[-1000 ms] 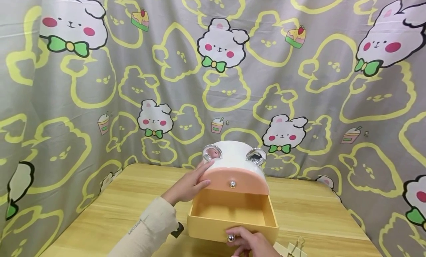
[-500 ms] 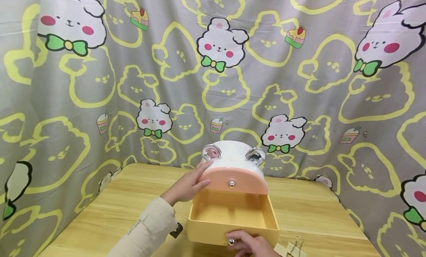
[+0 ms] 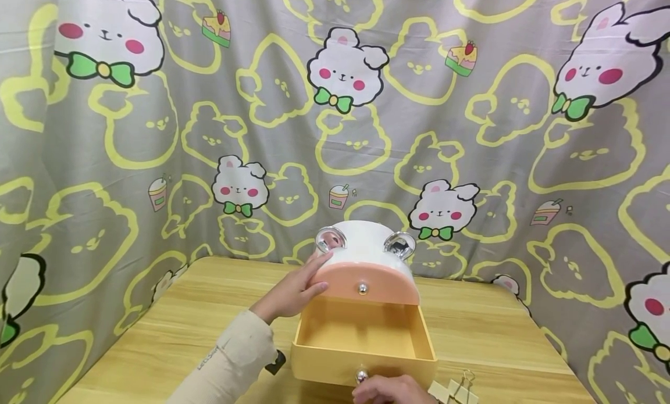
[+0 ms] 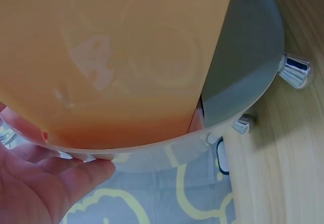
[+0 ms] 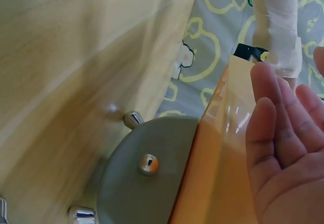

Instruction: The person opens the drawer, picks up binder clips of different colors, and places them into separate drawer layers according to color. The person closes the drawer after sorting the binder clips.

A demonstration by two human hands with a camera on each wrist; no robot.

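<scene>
A small drawer cabinet (image 3: 363, 241) with a white rounded top and silver ears stands on the table. Its pink upper drawer (image 3: 340, 282) is closed. Below it the yellow drawer (image 3: 314, 360) is pulled out, showing a bare inside. My left hand (image 3: 290, 289) rests on the cabinet's left side, thumb toward the pink front; the left wrist view shows its fingers against the white shell. My right hand (image 3: 389, 389) is just below the yellow drawer's silver knob (image 3: 362, 375), fingers loosely extended and holding nothing in the right wrist view. A grey-green lower drawer (image 5: 152, 193) appears there too.
Pale binder clips (image 3: 463, 389) lie on the wooden table (image 3: 492, 328) right of the drawer. A small black object (image 3: 275, 362) shows beside the left sleeve. A patterned curtain (image 3: 293, 131) surrounds the table. Silver feet (image 5: 132, 119) carry the cabinet.
My right hand has come off the yellow drawer's knob and dropped slightly lower. The drawer stays pulled out. My left hand keeps its place on the cabinet.
</scene>
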